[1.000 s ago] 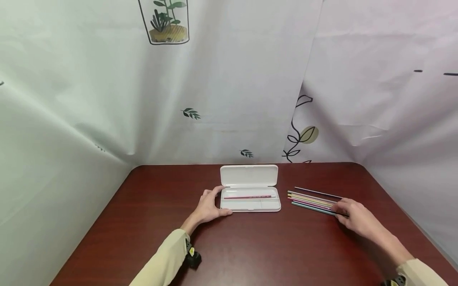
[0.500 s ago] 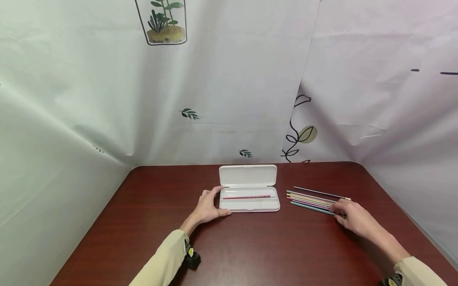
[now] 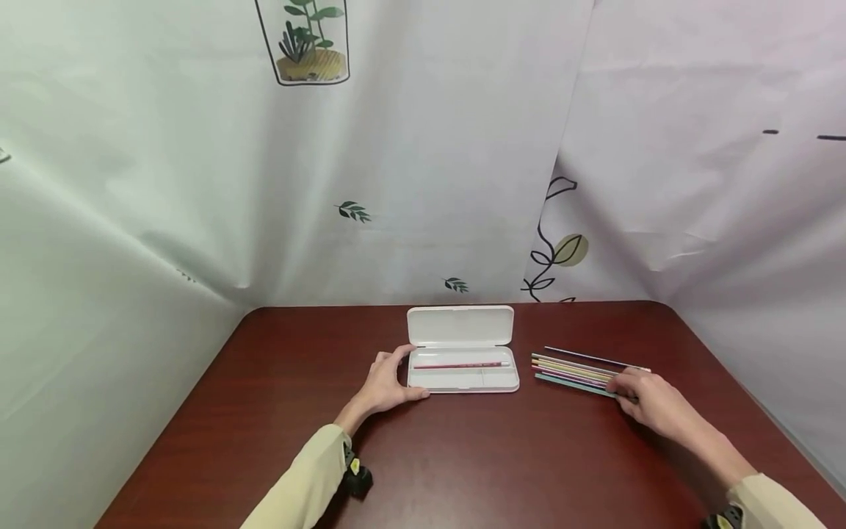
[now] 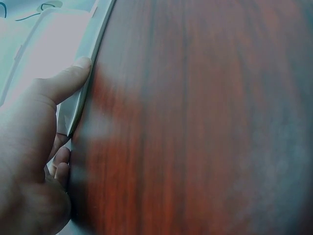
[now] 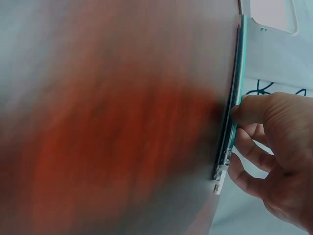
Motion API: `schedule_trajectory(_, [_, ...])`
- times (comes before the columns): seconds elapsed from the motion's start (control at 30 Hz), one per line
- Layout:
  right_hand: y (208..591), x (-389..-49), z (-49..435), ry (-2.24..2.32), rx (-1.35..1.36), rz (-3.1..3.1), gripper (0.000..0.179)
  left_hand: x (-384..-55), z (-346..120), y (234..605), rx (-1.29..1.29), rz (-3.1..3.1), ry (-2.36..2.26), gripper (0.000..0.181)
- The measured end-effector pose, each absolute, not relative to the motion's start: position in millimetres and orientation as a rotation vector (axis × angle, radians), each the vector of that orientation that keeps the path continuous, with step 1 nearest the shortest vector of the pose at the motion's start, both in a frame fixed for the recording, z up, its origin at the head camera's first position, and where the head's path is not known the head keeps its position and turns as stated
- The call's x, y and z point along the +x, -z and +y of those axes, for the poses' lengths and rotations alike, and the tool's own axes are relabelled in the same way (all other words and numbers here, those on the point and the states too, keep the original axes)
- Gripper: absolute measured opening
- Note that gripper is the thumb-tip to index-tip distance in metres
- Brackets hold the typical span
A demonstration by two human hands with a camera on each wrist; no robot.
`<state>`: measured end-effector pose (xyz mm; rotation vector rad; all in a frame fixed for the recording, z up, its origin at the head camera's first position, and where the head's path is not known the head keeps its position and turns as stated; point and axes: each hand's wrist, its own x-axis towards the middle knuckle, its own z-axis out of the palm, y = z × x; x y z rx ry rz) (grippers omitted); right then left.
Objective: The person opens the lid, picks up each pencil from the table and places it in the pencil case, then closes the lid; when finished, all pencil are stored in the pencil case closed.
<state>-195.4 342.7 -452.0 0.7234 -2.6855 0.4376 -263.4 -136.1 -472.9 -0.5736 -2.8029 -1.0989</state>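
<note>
A white pencil case (image 3: 443,380) lies with its lid (image 3: 460,325) raised, and one red pencil (image 3: 459,365) rests inside. My left hand (image 3: 382,382) grips the case's left end, thumb at the front edge and index finger at the back corner; the left wrist view shows the thumb (image 4: 73,78) on the rim. To the right, my right hand (image 3: 654,400) pinches a teal pencil (image 5: 240,68) near its eraser end, a dark pencil (image 5: 233,73) lying along it. Beside these, several coloured pencils (image 3: 570,366) lie in a row, their right ends hidden by the fingers.
Apart from the row, a dark pencil (image 3: 595,358) lies farther back at a slight slant. All stands on a reddish-brown table (image 3: 502,455). Behind it and on both sides hangs a white printed cloth (image 3: 429,147).
My right hand has shifted slightly left, and the teal pencil has slid left a little. A dark pencil's end that stuck out past the fingers no longer shows. The left hand stays put.
</note>
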Motion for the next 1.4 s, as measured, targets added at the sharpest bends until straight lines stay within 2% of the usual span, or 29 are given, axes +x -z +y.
schedule_trajectory(0.5, [427.3,-228.8,287.9,-0.482,0.838,-2.649,0.024,-264.6,-134.6,471.8,-0.566,-2.814,1.089,0.088])
schedule_trajectory(0.83, [417.1,-247.7,244.4,-0.504,0.981,-2.576,0.028,-262.5,-133.9,469.7,-0.563,-2.816,1.109,0.089])
schedule_trajectory(1.4, [419.4,-270.1,191.2,-0.509,1.073,-2.7,0.019,-260.6,-134.3,470.3,-0.544,-2.84,1.106,0.088])
